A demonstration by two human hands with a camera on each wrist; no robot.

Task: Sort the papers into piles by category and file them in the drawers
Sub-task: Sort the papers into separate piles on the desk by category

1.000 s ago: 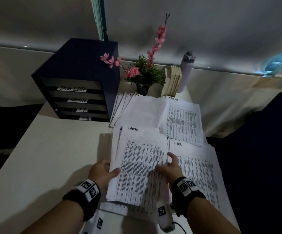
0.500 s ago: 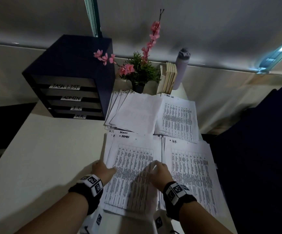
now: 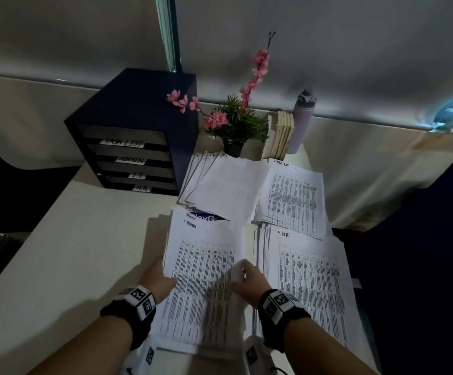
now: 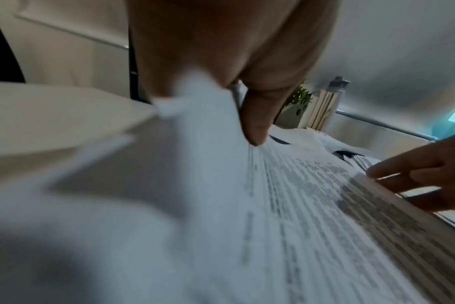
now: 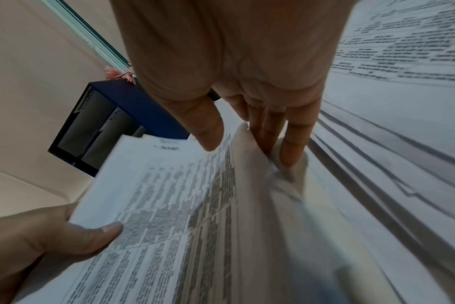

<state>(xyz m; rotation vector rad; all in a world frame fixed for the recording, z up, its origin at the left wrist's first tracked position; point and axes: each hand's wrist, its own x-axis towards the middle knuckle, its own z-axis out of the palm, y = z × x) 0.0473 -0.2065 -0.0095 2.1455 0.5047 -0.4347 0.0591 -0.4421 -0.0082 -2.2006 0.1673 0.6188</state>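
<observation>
The ADMIN stack [image 3: 203, 282] of printed sheets is held at the near middle of the table. My left hand [image 3: 161, 277] grips its left edge, thumb [image 4: 255, 127] on top and fingers underneath. My right hand [image 3: 249, 282] grips its right edge, thumb [image 5: 208, 131] on top and fingers [image 5: 291, 144] curled under. The H.R. pile [image 3: 309, 293] lies just to the right. Behind are the task list pile [image 3: 293, 201] and the I.T. pile [image 3: 220, 185]. The dark drawer unit [image 3: 136, 147] stands at the back left, labelled TASK LIST, ADMIN, I.T. and H.R.
A potted plant with pink flowers [image 3: 236, 125], several upright books [image 3: 282, 136] and a grey bottle [image 3: 302, 117] line the back edge. A blue printed item [image 3: 203, 216] peeks out beyond the ADMIN stack. Bare tabletop [image 3: 71, 253] lies to the left; the table edge drops off right of the H.R. pile.
The tilted sheets in my hands were laid square onto the ADMIN pile. Both hands then shifted to the pile's side edges and now grip the whole stack.
</observation>
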